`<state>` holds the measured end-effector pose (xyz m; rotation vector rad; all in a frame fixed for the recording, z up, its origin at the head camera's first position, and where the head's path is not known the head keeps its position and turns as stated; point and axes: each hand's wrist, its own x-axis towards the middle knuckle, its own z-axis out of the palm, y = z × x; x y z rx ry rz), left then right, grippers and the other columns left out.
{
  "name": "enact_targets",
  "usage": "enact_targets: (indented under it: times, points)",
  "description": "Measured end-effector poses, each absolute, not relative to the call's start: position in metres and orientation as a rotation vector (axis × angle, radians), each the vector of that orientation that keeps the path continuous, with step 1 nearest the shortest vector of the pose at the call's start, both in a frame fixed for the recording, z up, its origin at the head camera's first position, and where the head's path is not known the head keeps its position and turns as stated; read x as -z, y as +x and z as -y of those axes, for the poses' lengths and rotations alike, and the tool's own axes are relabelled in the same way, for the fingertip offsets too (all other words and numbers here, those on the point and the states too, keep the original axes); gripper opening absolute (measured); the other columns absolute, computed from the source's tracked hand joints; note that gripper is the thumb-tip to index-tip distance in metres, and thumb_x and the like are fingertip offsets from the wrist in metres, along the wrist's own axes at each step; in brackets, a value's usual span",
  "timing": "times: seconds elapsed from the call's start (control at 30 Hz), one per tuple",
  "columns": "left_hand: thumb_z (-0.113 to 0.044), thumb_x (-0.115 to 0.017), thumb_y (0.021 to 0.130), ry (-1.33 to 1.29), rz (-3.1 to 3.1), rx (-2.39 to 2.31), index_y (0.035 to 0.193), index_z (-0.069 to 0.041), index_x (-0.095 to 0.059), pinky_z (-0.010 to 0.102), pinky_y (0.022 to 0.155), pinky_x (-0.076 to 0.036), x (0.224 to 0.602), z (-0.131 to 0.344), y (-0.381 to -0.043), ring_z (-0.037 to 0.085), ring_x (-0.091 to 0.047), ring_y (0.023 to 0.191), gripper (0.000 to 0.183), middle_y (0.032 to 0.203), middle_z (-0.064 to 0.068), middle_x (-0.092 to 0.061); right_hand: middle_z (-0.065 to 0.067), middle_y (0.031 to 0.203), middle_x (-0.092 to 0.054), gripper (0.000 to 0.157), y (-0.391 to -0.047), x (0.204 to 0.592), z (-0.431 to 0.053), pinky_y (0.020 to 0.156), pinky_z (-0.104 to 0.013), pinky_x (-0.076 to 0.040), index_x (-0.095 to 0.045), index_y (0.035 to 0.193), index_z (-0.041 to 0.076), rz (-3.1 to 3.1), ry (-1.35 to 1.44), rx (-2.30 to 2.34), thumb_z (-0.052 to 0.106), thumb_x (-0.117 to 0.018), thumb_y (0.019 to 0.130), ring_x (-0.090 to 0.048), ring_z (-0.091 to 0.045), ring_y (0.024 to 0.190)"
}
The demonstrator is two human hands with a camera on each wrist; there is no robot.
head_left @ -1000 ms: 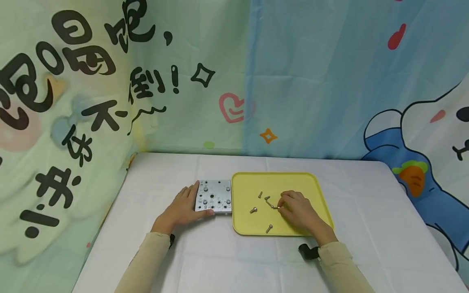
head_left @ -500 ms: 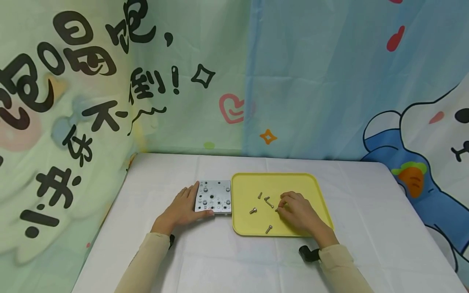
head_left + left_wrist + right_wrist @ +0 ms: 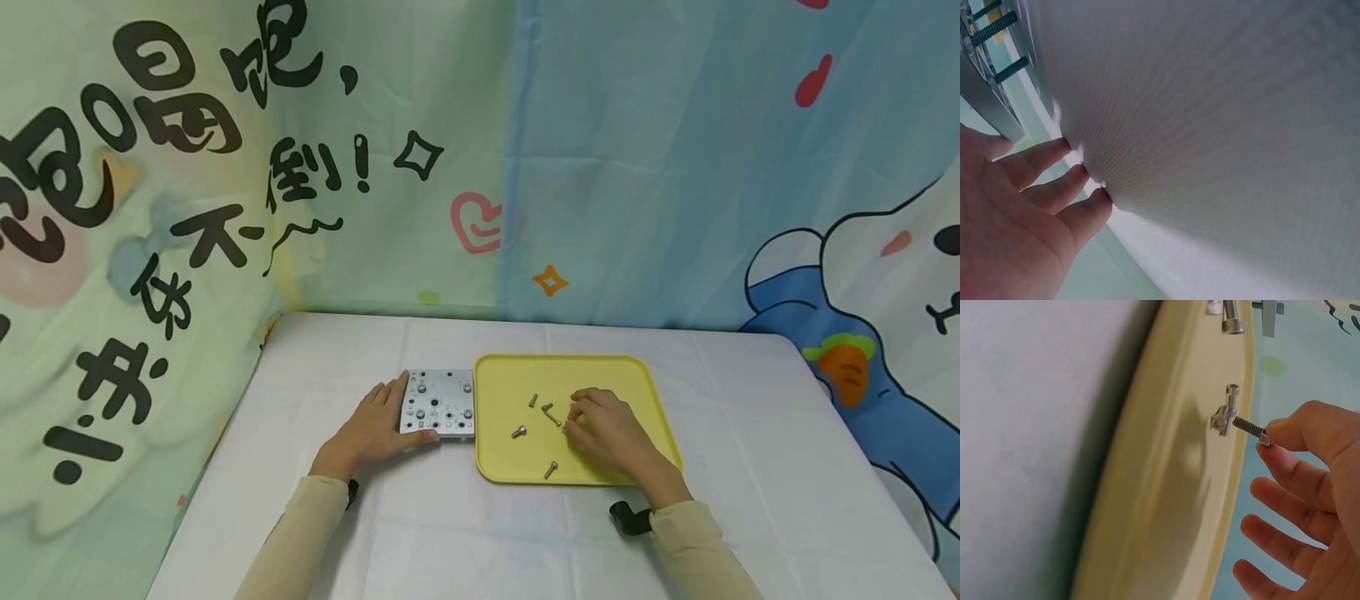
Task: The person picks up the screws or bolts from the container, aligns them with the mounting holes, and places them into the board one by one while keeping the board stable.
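Note:
A silver metal plate (image 3: 436,403) with holes and several screws set in it lies flat on the table beside the tray. My left hand (image 3: 372,423) rests at its left side, thumb along the near edge and fingers straight; in the left wrist view, fingertips (image 3: 1100,197) touch the white cloth and screw shanks (image 3: 1011,70) stick out under the plate. Over the yellow tray (image 3: 517,473), my right hand (image 3: 609,432) pinches a socket-head screw (image 3: 1249,427) by its head between thumb and index finger. Its other fingers are spread loosely and hold nothing.
Several loose screws lie in the tray, among them one screw (image 3: 551,469) near the front rim and another screw (image 3: 519,432) at the left. White cloth (image 3: 450,533) covers the table. A printed curtain (image 3: 637,167) hangs behind it.
My right hand has shifted slightly left with the pinched screw, which looked level earlier and now shows only a small part in the head view. The left hand and plate stay put.

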<state>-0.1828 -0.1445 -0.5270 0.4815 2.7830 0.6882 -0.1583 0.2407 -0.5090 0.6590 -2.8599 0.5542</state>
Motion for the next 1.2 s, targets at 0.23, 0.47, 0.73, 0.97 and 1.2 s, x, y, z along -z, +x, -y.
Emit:
enact_targets:
  times: [0.23, 0.47, 0.73, 0.97, 1.2]
  points:
    - [-0.076, -0.063, 0.08, 0.471, -2.778, -0.692, 0.161, -0.007, -0.009, 0.047, 0.12, -0.019, 0.525, 0.144, -0.182, 0.042, -0.022, 0.146, 0.119, 0.159, 0.024, -0.027, -0.018, 0.118, -0.064, 0.006, -0.16, 0.499, -0.229, 0.085, -0.06, -0.05, -0.067, 0.084, 0.01, 2.825, 0.726, -0.541, 0.009, -0.071, 0.088, -0.058, -0.042, 0.11]
    - [-0.075, -0.064, 0.08, 0.474, -2.775, -0.696, 0.161, -0.007, -0.009, 0.046, 0.121, -0.019, 0.525, 0.144, -0.183, 0.042, -0.023, 0.146, 0.119, 0.158, 0.024, -0.028, -0.017, 0.117, -0.064, 0.006, -0.163, 0.49, -0.213, 0.082, -0.058, -0.052, -0.067, 0.084, 0.009, 2.769, 0.813, -0.494, 0.01, -0.071, 0.088, -0.059, -0.04, 0.11]
    - [-0.075, -0.065, 0.079, 0.478, -2.784, -0.704, 0.161, -0.007, -0.011, 0.046, 0.121, -0.018, 0.526, 0.144, -0.184, 0.042, -0.023, 0.146, 0.12, 0.158, 0.025, -0.028, -0.017, 0.117, -0.064, 0.005, -0.168, 0.481, -0.192, 0.083, -0.057, -0.052, -0.067, 0.085, 0.008, 2.706, 0.907, -0.485, 0.008, -0.07, 0.088, -0.06, -0.038, 0.11]
    - [-0.075, -0.066, 0.079, 0.469, -2.781, -0.709, 0.161, -0.007, -0.01, 0.046, 0.121, -0.018, 0.526, 0.144, -0.184, 0.042, -0.023, 0.146, 0.12, 0.158, 0.025, -0.028, -0.016, 0.119, -0.064, 0.006, -0.168, 0.472, -0.172, 0.085, -0.056, -0.052, -0.066, 0.085, 0.009, 2.699, 0.969, -0.441, 0.009, -0.071, 0.089, -0.059, -0.037, 0.111]
    - [-0.074, -0.067, 0.079, 0.469, -2.782, -0.731, 0.161, -0.006, -0.011, 0.048, 0.12, -0.02, 0.526, 0.143, -0.184, 0.043, -0.024, 0.145, 0.121, 0.157, 0.026, -0.029, -0.014, 0.119, -0.064, 0.007, -0.171, 0.472, -0.153, 0.088, -0.055, -0.05, -0.066, 0.084, 0.01, 2.691, 1.022, -0.437, 0.01, -0.072, 0.088, -0.059, -0.036, 0.112]
